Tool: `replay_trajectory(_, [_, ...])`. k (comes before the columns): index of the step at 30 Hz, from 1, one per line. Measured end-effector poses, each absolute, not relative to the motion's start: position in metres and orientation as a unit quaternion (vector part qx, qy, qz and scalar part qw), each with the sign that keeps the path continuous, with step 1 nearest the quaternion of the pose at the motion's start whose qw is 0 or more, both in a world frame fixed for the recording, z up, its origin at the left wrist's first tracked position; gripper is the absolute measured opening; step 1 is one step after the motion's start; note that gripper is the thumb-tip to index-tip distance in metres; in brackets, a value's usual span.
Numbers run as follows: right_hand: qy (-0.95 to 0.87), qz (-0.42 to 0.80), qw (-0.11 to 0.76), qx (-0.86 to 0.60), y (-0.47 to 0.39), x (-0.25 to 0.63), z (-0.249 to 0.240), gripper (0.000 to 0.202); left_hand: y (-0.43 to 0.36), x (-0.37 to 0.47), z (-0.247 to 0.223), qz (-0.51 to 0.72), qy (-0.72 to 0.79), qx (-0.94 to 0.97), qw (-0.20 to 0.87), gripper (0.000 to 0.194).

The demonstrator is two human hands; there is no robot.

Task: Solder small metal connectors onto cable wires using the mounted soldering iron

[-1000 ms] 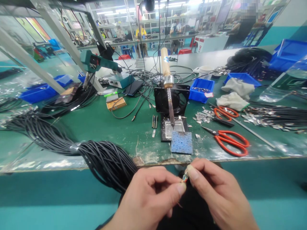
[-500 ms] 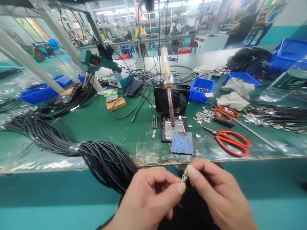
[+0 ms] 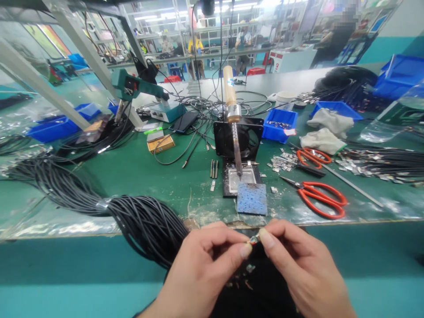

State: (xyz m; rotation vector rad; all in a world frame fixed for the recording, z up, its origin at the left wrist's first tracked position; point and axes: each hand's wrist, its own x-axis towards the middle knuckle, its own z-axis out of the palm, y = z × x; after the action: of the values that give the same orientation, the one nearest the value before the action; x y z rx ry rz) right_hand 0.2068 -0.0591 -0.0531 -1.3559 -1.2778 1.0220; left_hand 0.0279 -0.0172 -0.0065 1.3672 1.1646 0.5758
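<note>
At the left, a thick bundle of black cables (image 3: 149, 225) lies over the green counter (image 3: 132, 170) and droops past its near edge. Beside it, the left hand (image 3: 202, 265) is nearly closed, thumb and forefinger pinching the coloured wires at one end of a small metal connector (image 3: 255, 239). The connector is just below the counter's edge, between the two hands, over dark cloth with small scraps on it. The right hand (image 3: 298, 269) is also nearly closed, with thumb and fingertips pinching the connector's metal end.

For this close handling, a light, even pinch from both sides seems best, as a hard squeeze or twist could bend the thin wires or pull them loose. Resting the wrists would probably steady the fingers, and tilting the metal end clear of the right thumb would give a better view. The hot-looking soldering iron (image 3: 236, 152) stands upright ahead, its tip low near the blue sponge (image 3: 251, 198), so the knuckles are better held back from it. Red-handled snips (image 3: 324, 201) lie further right.

As for markings, the iron's wooden handle has a blue-and-white sticker, too small to read. A pale tag (image 3: 290, 131) on the blue bin (image 3: 273, 133) shows no readable words, and the clear bottle (image 3: 394, 115) at far right has a green label, its writing illegible.
</note>
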Motion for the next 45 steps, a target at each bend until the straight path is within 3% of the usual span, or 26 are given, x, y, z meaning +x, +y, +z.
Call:
replay_trajectory(20, [-0.519, 0.361, 0.540, -0.555, -0.062, 0.215, -0.056, 0.018, -0.003, 0.031, -0.013, 0.275, 0.510, 0.567, 0.586, 0.016])
replay_trajectory(25, [-0.593, 0.398, 0.454, -0.532, -0.068, 0.222, -0.059, 0.010, -0.002, 0.030, -0.015, 0.284, 0.509, 0.562, 0.587, 0.018])
replay_trajectory(29, [-0.674, 0.365, 0.397, -0.506, -0.058, 0.222, -0.059, 0.014, -0.001, 0.030, -0.014, 0.288, 0.504, 0.555, 0.595, 0.018])
replay_trajectory(39, [-0.681, 0.341, 0.419, -0.495, -0.047, 0.211, -0.062, 0.014, -0.004, 0.034, -0.014, 0.273, 0.482, 0.546, 0.628, 0.020])
replay_trajectory(45, [-0.652, 0.290, 0.445, -0.541, -0.046, 0.214, -0.065, 0.005, -0.007, 0.034, -0.021, 0.286, 0.488, 0.587, 0.579, 0.020])
